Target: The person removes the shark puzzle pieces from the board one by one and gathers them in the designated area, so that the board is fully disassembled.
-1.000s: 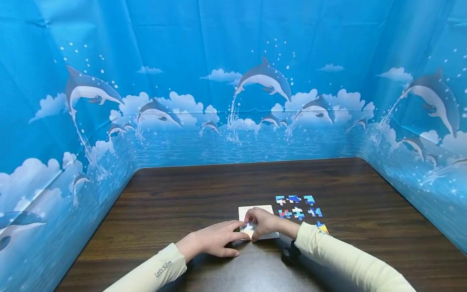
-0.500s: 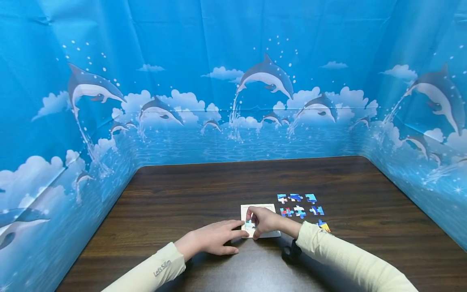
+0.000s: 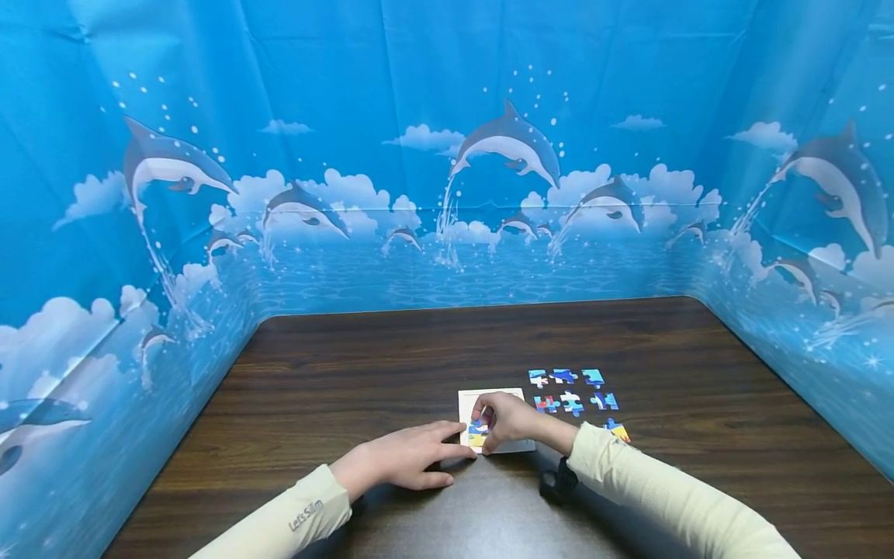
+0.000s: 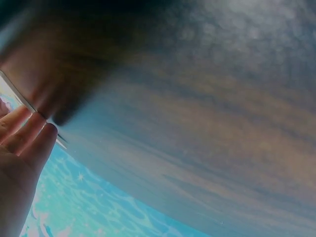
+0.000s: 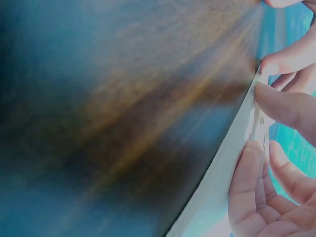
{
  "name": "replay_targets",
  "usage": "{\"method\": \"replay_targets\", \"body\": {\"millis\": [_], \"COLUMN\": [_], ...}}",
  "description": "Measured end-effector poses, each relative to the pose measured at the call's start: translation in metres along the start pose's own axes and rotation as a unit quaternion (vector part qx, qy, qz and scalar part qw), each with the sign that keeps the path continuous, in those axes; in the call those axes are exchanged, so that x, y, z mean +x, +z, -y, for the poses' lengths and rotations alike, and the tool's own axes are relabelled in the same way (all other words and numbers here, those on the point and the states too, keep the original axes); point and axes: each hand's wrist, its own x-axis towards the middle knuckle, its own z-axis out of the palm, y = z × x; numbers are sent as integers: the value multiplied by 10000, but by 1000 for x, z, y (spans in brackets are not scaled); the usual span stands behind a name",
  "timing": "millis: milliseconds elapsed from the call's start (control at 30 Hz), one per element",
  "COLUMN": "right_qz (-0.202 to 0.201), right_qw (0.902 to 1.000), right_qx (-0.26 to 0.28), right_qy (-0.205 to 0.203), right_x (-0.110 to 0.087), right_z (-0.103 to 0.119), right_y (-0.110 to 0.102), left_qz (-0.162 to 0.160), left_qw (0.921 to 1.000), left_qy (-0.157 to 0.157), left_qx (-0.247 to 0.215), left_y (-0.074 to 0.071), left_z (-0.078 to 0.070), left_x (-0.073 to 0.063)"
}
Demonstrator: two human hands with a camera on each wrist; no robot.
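A white puzzle tray point(image 3: 515, 447) lies on the dark wooden table. At its lower left corner is a blue and yellow jigsaw piece point(image 3: 478, 435), pinched between the thumb and fingers of my right hand point(image 3: 508, 419). My left hand point(image 3: 405, 456) lies palm down with extended fingers, its fingertips touching the tray's left and front edge. In the left wrist view, the fingers of my left hand point(image 4: 24, 143) reach that edge. The right wrist view shows my right hand point(image 5: 276, 197) over the tray point(image 5: 217, 182) from low down; the piece is hard to make out there.
Several loose jigsaw pieces point(image 3: 571, 402) lie in rows right of the tray, one yellow and blue piece point(image 3: 616, 430) close to the right sleeve. A black device point(image 3: 559, 481) is under the right wrist. A blue dolphin-print curtain point(image 3: 419, 256) surrounds the table point(image 3: 349, 365).
The pinched piece has turned or tilted slightly in my right fingers, its pale glare giving way to blue and yellow. Both hands stay nearly in place; the head view has shifted slightly.
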Motion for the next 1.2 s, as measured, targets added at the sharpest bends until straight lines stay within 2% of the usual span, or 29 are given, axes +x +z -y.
{"method": "replay_targets", "body": {"millis": [167,333,467,633,767,900,1033,1200], "right_qz": [110,147,79,225,335,292,217,-1], "right_qw": [9997,9958,9839,9683,9659,9689,9719,9775], "right_qx": [236,897,1732,2455,2557,2453,2336,2076], "right_qy": [-30,92,427,403,226,136,202,377], "right_x": [0,-4,-4,-4,-6,-9,-16,-28], "right_z": [-4,-10,-9,-7,-5,-9,-17,-30], "right_y": [0,2,4,8,7,1,-7,-23], "left_qz": [-28,39,4,-42,-142,-13,138,153], "left_qw": [10000,9998,9998,9998,9996,9997,9993,9989], "left_qy": [47,105,82,115,228,103,-101,-185], "left_qx": [-26,-174,-153,-131,-127,-240,-341,-394], "left_y": [2,4,4,4,3,1,-1,-2], "left_z": [0,-2,-3,-5,-5,-4,-3,-1], "left_x": [2,3,2,3,4,4,3,1]}}
